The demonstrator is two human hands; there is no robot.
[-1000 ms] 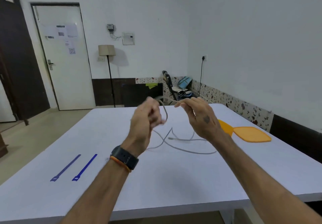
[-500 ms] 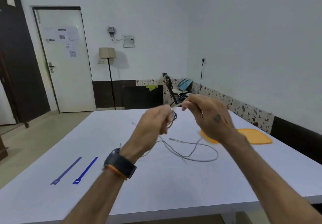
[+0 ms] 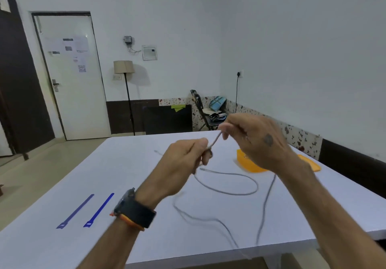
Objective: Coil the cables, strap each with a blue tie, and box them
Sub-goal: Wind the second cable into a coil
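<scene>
No brand or readable writing is seen; the papers taped to the white door [image 3: 71, 76] at 10 o'clock are too blurred to be read, and a dark mark on the back of the right hand cannot be made out.

The left hand [image 3: 183, 162] is raised above the white table [image 3: 117, 164], its fingers curled shut around a bunched part of the grey cable [image 3: 227, 192]. A black watch with an orange strap edge [image 3: 133, 210] is worn on that wrist. The right hand [image 3: 254, 141] is held just to the 2 o'clock side of the left, back facing the camera, with the thumb and forefinger pinched on a short taut run of the cable stretched between the 2 hands.

The rest of the cable is draped below: 1 loop lies on the table under the hands, and blurred strands trail toward 6 o'clock past the near table edge.

2 blue ties [image 3: 98, 211] lie side by side at 8 o'clock, well apart from the cable. An orange box [image 3: 248, 164] sits at 3 o'clock, partly hidden behind the right wrist, with an orange lid [image 3: 311, 164] just beside it.
</scene>
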